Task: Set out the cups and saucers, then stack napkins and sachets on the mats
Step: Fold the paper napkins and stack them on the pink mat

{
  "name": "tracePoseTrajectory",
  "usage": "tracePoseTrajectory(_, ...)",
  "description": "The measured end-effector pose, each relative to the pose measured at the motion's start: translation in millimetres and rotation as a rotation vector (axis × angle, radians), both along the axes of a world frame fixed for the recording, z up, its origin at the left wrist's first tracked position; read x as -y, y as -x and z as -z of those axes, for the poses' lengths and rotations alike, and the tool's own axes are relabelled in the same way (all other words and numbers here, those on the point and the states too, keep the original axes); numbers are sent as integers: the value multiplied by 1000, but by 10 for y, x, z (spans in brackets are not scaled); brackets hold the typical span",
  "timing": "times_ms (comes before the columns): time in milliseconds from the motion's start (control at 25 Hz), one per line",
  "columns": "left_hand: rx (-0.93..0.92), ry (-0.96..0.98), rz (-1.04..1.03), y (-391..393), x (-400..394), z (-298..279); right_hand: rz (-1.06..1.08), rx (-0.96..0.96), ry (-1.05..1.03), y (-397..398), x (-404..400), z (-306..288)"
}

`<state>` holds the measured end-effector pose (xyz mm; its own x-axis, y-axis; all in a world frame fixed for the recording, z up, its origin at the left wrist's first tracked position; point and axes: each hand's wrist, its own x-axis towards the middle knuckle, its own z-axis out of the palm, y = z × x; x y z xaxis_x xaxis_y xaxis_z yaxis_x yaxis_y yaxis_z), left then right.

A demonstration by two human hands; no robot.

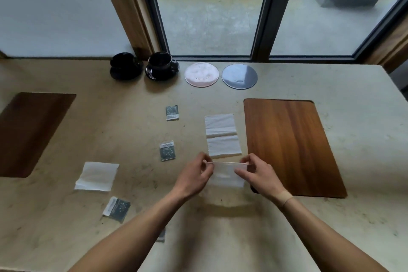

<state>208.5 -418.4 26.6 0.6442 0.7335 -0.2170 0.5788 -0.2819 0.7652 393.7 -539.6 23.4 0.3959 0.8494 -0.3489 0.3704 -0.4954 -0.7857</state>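
- A white napkin is held just above the beige worktop, pinched at its top edge by the left hand and the right hand, just left of the near corner of the right wooden mat.
- A second napkin is laid flat beside that mat's left edge; a third napkin is seen well to the mat's left.
- Three grey sachets are scattered left of the mat.
- Beyond the mat, two black cups on saucers and two pale coasters are lined up by the window.
- A second mat is seen at the far left.
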Motion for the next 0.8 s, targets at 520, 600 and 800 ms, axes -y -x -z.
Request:
tracePoseTrajectory(520,50,51,-297,1335,-850,-136,-4,-180,-62,1084,-1159,-113)
tracePoseTrajectory(600,53,73,-308,1596,-1009,-92,-3,-187,-52,1337,-1332,-100)
tracePoseTrajectory(800,33,133,-384,2216,-1404,24,5,-127,-14,2016,-1736,35)
